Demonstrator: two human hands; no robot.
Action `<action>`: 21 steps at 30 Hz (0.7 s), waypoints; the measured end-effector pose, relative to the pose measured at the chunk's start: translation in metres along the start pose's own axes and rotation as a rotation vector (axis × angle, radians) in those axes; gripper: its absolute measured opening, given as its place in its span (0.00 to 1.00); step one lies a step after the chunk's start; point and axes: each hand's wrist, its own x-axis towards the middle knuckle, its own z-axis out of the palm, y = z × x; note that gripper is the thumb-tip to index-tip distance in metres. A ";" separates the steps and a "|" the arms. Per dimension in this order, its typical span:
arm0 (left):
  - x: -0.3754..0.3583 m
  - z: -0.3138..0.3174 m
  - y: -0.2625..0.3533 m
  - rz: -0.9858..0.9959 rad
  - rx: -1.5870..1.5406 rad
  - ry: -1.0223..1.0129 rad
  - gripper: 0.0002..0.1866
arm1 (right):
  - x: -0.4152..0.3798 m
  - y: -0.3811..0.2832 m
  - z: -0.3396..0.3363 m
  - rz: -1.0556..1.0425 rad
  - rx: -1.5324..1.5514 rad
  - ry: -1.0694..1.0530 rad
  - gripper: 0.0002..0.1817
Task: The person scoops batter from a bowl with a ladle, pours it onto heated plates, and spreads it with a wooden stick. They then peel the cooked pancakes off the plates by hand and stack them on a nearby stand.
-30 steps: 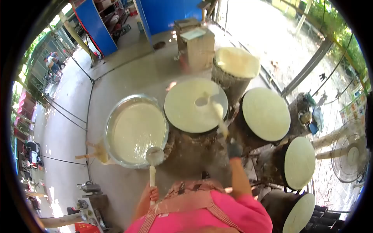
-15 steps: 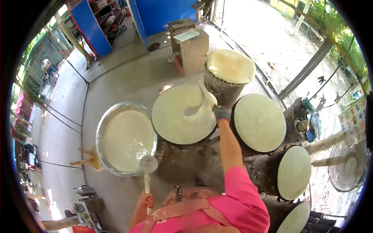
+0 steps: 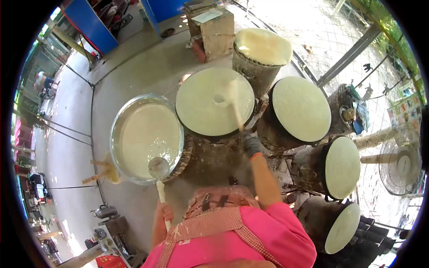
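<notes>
My left hand (image 3: pixel 165 211), bare, is wrapped round the pale handle of a ladle (image 3: pixel 159 168), whose bowl is over the near rim of a wide metal basin (image 3: pixel 117 156) of creamy batter (image 3: pixel 145 129). My right hand (image 3: pixel 252 144), in a dark glove, grips the handle of a wooden spreader (image 3: pixel 237 109). Blurred by motion, the spreader reaches over the middle round griddle, where a pale batter layer (image 3: pixel 201 102) has a small darker patch near its centre.
Other drum stoves with pale rounds (image 3: pixel 301 108) (image 3: pixel 343 167) (image 3: pixel 342 228) curve along the right. Behind stands another drum (image 3: pixel 263 46), beside a box-like stand (image 3: pixel 216 35). A fan (image 3: pixel 403 165) is at far right. A person (image 3: pixel 44 81) is far left.
My right hand has drawn back towards my body with the spreader. The hole in the batter is smaller. My left hand still holds the ladle. The view has shifted.
</notes>
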 end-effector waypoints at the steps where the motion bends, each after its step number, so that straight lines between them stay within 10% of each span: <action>1: 0.005 -0.005 0.001 -0.028 -0.069 -0.025 0.12 | -0.015 0.003 0.027 -0.377 -0.336 0.122 0.12; 6: 0.016 -0.023 0.008 -0.066 -0.214 -0.034 0.13 | 0.019 0.086 0.060 -0.341 -0.222 0.185 0.09; 9: 0.022 -0.034 0.009 -0.121 -0.260 -0.121 0.15 | 0.052 0.026 -0.065 0.247 0.405 0.245 0.13; 14: 0.054 -0.022 0.022 -0.204 -0.308 -0.230 0.15 | 0.063 0.007 -0.062 -0.187 -0.235 0.181 0.13; 21: 0.116 0.104 0.046 -0.041 0.011 -0.197 0.15 | 0.014 0.031 -0.072 0.003 -0.266 0.253 0.19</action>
